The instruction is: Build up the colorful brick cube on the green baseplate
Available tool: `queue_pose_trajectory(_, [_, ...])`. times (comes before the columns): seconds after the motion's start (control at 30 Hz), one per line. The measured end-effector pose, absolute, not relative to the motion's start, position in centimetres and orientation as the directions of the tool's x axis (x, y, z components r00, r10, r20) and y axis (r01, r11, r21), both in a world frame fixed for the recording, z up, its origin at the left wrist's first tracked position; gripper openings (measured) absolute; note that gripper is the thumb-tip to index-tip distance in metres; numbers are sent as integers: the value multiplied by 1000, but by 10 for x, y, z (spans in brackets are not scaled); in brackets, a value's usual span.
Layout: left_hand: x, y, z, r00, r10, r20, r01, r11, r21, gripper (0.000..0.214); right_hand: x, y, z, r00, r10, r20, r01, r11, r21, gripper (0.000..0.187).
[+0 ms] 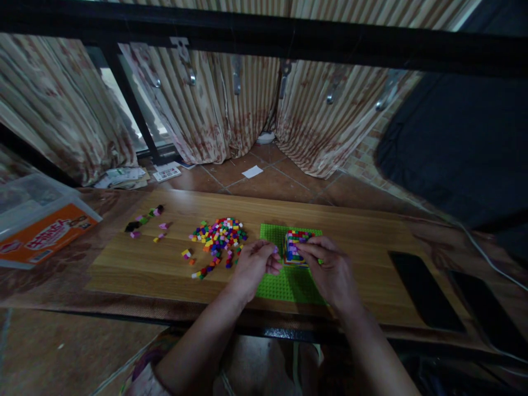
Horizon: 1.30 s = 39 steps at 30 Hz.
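Note:
A green studded baseplate (272, 286) lies on the wooden board, with a block of multicoloured toy bricks (293, 250) built up on it. My left hand (256, 265) hovers over the plate's left side, thumb and forefinger pinching a small purple brick (275, 249). Over the built block, my right hand (333, 269) has its fingers pressed together at the top bricks. Whatever sits between those fingertips is hidden. Left of the plate spreads a heap of loose coloured bricks (223, 234), partly behind my left hand.
Several more bricks (142, 220) are scattered at the board's left end. A clear plastic box with an orange label (49, 234) stands far left. Two dark flat slabs (427, 289) lie on the right. A black metal bar (264, 22) crosses above, before striped curtains (214, 110).

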State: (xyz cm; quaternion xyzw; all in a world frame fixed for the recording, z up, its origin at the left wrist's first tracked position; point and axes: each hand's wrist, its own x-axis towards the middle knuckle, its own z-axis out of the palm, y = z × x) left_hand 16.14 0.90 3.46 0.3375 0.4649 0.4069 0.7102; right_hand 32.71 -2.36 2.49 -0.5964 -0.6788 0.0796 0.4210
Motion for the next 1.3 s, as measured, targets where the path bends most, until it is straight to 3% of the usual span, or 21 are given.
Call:
queue_pose_trajectory(0.37, [161,10,33,241,897,-371,-227,424,877,11,330,-27,29,107,894,434,733,224,-643,17])
queue_pose_trajectory(0.5, [160,10,32,246,895,-373,-233,428,873,11,339,-29,31,226,871,437,715,156,-682,24])
queue_pose_trajectory(0.7, [160,11,31,253,893,-372,-216,427,878,11,347,-24,20,427,873,237,553,-45,-832,45])
queue_pose_trajectory(1.07, [161,12,27,268,904,-334,-167,385,908,14,325,-13,4,469,880,74,368,-119,-922,65])
queue_pose_trajectory(1.3, [161,10,28,281,900,-332,-153,384,911,14,321,-13,9,464,884,53,312,-107,-944,65])
